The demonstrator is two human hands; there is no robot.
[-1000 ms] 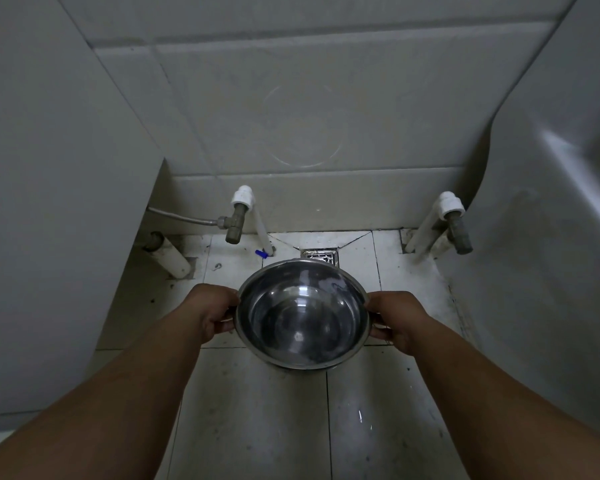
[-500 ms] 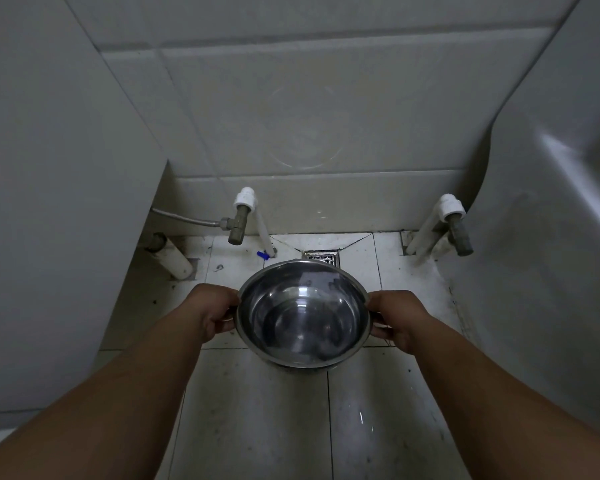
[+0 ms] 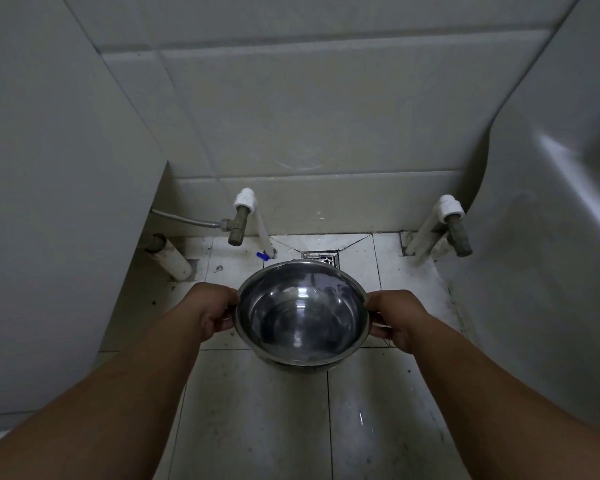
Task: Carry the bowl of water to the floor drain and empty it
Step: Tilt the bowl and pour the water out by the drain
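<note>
A shiny steel bowl (image 3: 301,311) with water in it hangs level above the tiled floor, in the middle of the view. My left hand (image 3: 211,311) grips its left handle and my right hand (image 3: 397,318) grips its right handle. Just beyond the bowl's far rim lies the square metal floor drain (image 3: 321,258), set in the floor by the back wall; the bowl hides its near part.
Two pipe valves stand at the back wall, one at the left (image 3: 239,220) with a braided hose, one at the right (image 3: 456,225). A small blue piece (image 3: 262,256) lies near the drain. Grey panels close in on the left (image 3: 49,202) and right (image 3: 551,237).
The bowl and both hands have stayed almost still, with the water surface shifting a little. The view has tilted slightly.
</note>
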